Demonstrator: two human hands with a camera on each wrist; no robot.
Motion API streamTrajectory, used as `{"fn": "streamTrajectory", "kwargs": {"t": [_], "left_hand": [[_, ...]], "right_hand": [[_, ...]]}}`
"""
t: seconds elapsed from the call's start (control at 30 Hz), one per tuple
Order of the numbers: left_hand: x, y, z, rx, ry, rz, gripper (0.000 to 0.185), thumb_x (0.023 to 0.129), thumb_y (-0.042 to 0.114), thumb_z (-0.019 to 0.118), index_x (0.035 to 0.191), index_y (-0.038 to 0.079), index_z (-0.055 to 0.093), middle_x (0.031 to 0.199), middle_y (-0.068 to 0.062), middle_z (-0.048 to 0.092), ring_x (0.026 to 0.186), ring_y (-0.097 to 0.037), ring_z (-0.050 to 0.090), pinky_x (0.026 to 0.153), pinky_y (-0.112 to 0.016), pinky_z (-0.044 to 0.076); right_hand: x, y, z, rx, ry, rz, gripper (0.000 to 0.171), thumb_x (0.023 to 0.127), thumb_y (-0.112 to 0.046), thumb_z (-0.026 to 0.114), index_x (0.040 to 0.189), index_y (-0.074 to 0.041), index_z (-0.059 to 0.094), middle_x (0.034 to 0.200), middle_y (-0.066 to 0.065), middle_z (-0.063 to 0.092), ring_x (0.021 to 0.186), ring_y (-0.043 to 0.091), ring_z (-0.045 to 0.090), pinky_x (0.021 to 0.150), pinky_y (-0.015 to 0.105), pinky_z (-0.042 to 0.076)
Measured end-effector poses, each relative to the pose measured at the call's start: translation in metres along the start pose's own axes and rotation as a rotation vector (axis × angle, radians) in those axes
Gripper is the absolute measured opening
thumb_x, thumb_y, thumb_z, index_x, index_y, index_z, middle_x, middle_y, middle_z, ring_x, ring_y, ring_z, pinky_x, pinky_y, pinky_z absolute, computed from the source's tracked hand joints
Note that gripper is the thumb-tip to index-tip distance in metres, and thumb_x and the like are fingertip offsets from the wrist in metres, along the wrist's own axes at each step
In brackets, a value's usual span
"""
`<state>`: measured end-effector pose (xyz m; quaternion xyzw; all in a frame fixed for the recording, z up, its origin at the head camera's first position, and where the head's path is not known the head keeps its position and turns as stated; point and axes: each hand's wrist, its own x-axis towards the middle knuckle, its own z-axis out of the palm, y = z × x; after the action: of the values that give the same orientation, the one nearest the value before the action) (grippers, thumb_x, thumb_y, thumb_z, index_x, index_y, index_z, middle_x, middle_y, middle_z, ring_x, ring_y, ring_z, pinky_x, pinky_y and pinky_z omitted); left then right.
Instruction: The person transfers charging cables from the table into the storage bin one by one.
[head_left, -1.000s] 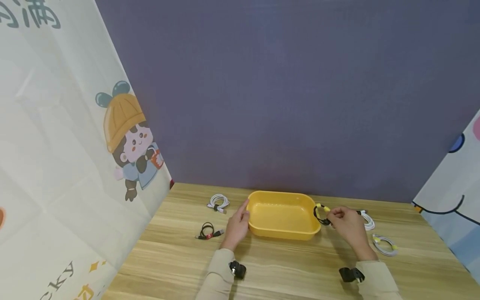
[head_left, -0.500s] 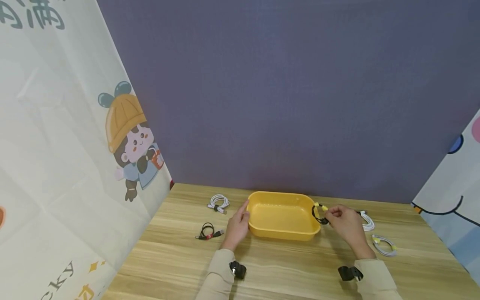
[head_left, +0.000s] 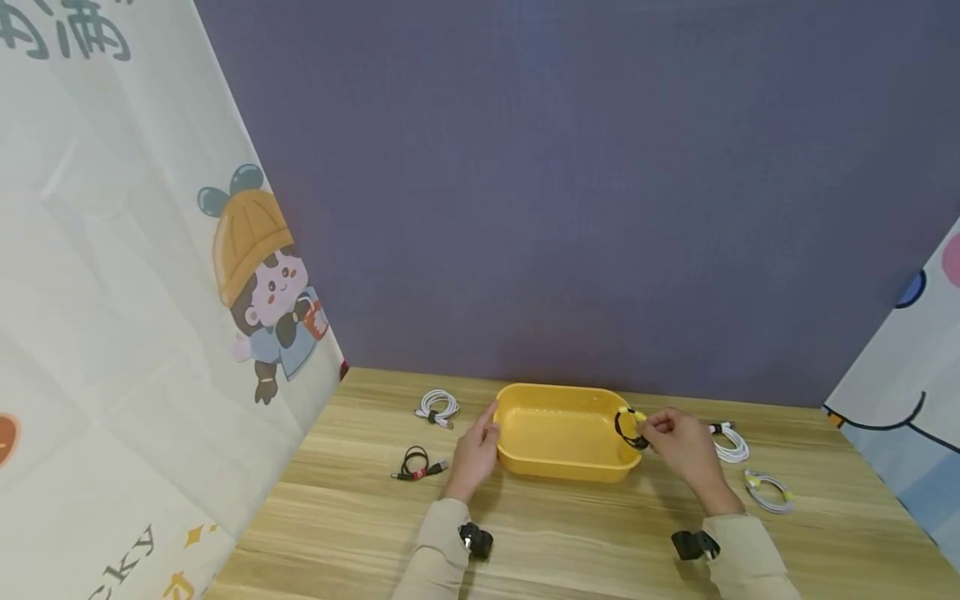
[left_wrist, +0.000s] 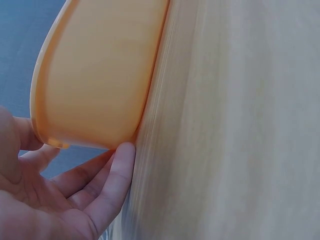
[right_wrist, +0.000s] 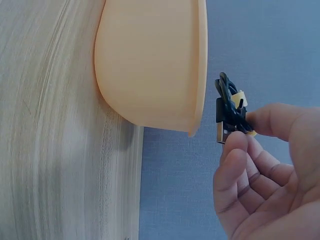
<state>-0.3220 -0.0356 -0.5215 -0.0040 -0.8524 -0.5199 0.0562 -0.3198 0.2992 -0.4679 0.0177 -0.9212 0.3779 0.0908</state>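
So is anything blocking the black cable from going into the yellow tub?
Nothing visible is. The right hand pinches the black cable at the right rim of the yellow tub, whose inside looks bare. The left hand rests on the tub's other end.

yellow tray (left_wrist: 95,75): picture edge is cutting off its top in both wrist views | left hand (left_wrist: 60,200): palm is running off frame | white cables (head_left: 731,446): plugs are showing too small to identify
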Motion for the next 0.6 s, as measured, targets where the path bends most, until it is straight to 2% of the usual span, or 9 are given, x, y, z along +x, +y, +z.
{"fn": "streamTrajectory", "kwargs": {"t": [0.37, 0.6], "left_hand": [[0.000, 0.000, -0.004, 0.014, 0.016, 0.020, 0.046, 0.110, 0.025, 0.043, 0.156, 0.025, 0.045, 0.125, -0.016, 0.070, 0.063, -0.014, 0.054, 0.066, -0.032, 0.046], [-0.001, 0.000, -0.005, 0.004, 0.008, 0.006, 0.046, 0.110, 0.026, 0.043, 0.156, 0.027, 0.044, 0.108, -0.014, 0.072, 0.062, -0.013, 0.053, 0.063, -0.031, 0.046]], "right_hand": [[0.002, -0.005, 0.008, -0.041, 0.013, -0.038, 0.021, 0.096, -0.022, 0.069, 0.100, -0.002, 0.072, 0.081, 0.006, 0.071, 0.066, 0.013, 0.059, 0.056, 0.027, 0.047], [0.002, -0.011, 0.011, -0.043, -0.010, -0.041, 0.020, 0.096, -0.021, 0.070, 0.100, -0.001, 0.072, 0.081, 0.006, 0.071, 0.066, 0.014, 0.060, 0.055, 0.026, 0.046]]}}
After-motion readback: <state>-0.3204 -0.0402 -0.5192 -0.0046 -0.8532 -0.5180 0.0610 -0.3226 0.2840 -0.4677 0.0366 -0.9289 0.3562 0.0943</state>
